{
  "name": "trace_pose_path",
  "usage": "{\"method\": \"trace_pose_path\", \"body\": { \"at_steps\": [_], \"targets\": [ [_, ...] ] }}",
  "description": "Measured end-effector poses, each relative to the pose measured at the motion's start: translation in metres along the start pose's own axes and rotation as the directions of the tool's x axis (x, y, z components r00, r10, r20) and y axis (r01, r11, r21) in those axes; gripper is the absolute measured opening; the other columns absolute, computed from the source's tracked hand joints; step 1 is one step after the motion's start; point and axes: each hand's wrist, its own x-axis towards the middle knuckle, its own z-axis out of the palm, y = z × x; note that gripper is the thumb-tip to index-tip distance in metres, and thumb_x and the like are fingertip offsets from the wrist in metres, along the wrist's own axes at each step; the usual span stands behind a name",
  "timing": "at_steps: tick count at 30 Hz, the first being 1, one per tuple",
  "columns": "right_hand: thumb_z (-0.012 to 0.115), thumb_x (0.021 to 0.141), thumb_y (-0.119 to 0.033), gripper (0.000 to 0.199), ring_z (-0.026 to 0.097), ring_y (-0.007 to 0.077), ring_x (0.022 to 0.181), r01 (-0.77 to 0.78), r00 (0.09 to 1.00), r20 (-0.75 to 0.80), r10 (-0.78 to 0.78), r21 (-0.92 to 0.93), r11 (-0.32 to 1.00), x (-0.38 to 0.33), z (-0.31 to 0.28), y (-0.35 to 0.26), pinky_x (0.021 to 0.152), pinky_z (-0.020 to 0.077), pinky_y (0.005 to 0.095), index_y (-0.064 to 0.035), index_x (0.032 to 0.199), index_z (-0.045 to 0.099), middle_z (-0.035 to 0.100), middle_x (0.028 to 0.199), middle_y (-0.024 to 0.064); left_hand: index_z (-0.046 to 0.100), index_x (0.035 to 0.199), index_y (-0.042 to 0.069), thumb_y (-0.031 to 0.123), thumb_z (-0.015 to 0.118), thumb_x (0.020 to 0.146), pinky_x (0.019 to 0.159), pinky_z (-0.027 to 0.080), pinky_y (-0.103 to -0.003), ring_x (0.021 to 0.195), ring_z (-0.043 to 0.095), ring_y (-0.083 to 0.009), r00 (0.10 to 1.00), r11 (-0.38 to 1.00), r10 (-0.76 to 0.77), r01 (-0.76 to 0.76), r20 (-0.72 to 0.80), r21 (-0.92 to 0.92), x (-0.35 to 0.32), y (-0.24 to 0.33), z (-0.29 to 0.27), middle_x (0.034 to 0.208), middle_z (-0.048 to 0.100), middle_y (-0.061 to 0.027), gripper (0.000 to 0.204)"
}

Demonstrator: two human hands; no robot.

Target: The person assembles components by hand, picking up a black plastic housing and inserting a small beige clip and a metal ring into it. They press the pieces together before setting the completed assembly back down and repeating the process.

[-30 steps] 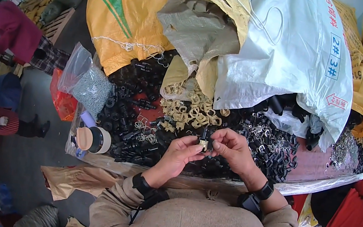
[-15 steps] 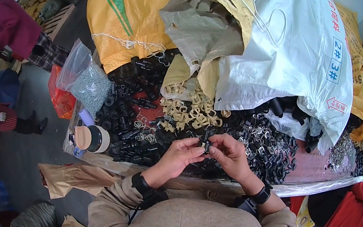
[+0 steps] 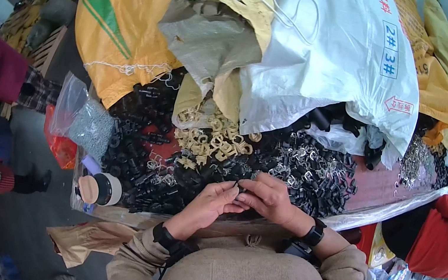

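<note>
Over the front edge of the table, my left hand (image 3: 209,204) and my right hand (image 3: 273,200) meet with fingertips pinched together. Between them is a small black part (image 3: 238,184), mostly covered by the fingers; its exact kind cannot be made out. Just beyond the hands lies a pile of small beige plastic clips (image 3: 212,143). Black plastic parts mixed with shiny metal rings (image 3: 315,168) spread to the right of it. More black plastic fittings (image 3: 145,195) heap up on the left, next to my left wrist.
A cup with a beige lid (image 3: 106,189) and a clear bag of pale pellets (image 3: 91,128) stand at the table's left edge. Large yellow (image 3: 132,16) and white (image 3: 334,57) woven sacks fill the back. Two people are on the left; red cloth (image 3: 444,236) hangs at right.
The view has shifted, so the table and sacks appear farther left. My hands have drawn closer together, and the pale bit seen between the fingertips before is now hidden.
</note>
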Motion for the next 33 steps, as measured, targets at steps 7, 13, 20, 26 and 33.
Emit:
{"method": "trace_pose_path", "body": {
  "at_steps": [7,13,20,26,33],
  "targets": [
    [0.063,0.065,-0.009,0.02,0.047,0.0201,0.052,0.036,0.999,-0.019,-0.036,0.01,0.999,0.003,-0.013,0.005,0.045,0.0378,0.0292,-0.0047,0.084,0.056,0.047,0.061,0.0067,0.048,0.098,0.0,0.023,0.043,0.085,0.062,0.047,-0.023,0.071,0.057,-0.0146,1.0,1.0,-0.014,0.014,0.016,0.026,0.007,0.003,-0.007,0.082,0.055,-0.0074,0.027],
    [0.057,0.066,0.001,0.016,0.05,0.0214,0.058,-0.227,0.916,-0.393,0.084,-0.334,0.915,0.019,-0.065,0.041,0.053,0.0402,0.0271,-0.0006,0.081,0.053,0.051,0.068,0.0089,0.05,0.094,-0.001,0.021,0.042,0.085,0.061,0.047,-0.023,0.069,0.056,-0.014,0.997,0.996,0.058,-0.055,-0.047,0.068,0.002,0.008,-0.009,0.082,0.055,-0.0082,0.025],
    [0.057,0.065,-0.004,0.039,0.044,0.0309,0.087,-0.31,0.944,-0.298,0.139,-0.66,0.684,0.01,-0.103,0.11,0.074,0.036,0.0382,-0.002,0.101,0.043,0.046,0.095,0.0148,0.042,0.104,0.001,0.017,0.045,0.084,0.065,0.046,-0.023,0.075,0.057,-0.0151,1.0,1.0,0.001,-0.001,-0.021,0.004,0.002,0.005,-0.003,0.088,0.055,-0.0101,0.026],
    [0.055,0.065,-0.003,0.043,0.043,0.0324,0.087,-0.277,0.961,-0.23,0.155,-0.747,0.604,0.011,-0.1,0.109,0.074,0.0355,0.0382,-0.0013,0.105,0.04,0.045,0.096,0.0157,0.039,0.108,0.002,0.02,0.046,0.084,0.068,0.046,-0.023,0.079,0.056,-0.0158,0.999,0.999,0.021,-0.021,-0.025,0.028,-0.002,0.003,-0.008,0.092,0.055,-0.01,0.031],
    [0.052,0.069,-0.001,0.036,0.045,0.0277,0.088,-0.232,0.943,-0.324,0.069,-0.497,0.836,-0.004,-0.111,0.069,0.077,0.0356,0.0317,0.0012,0.103,0.042,0.045,0.093,0.014,0.044,0.103,0.002,0.02,0.048,0.082,0.063,0.046,-0.02,0.072,0.056,-0.0116,0.992,0.993,0.112,-0.114,-0.055,-0.021,0.002,-0.002,-0.017,0.088,0.055,-0.0069,0.028]
  ]
}}
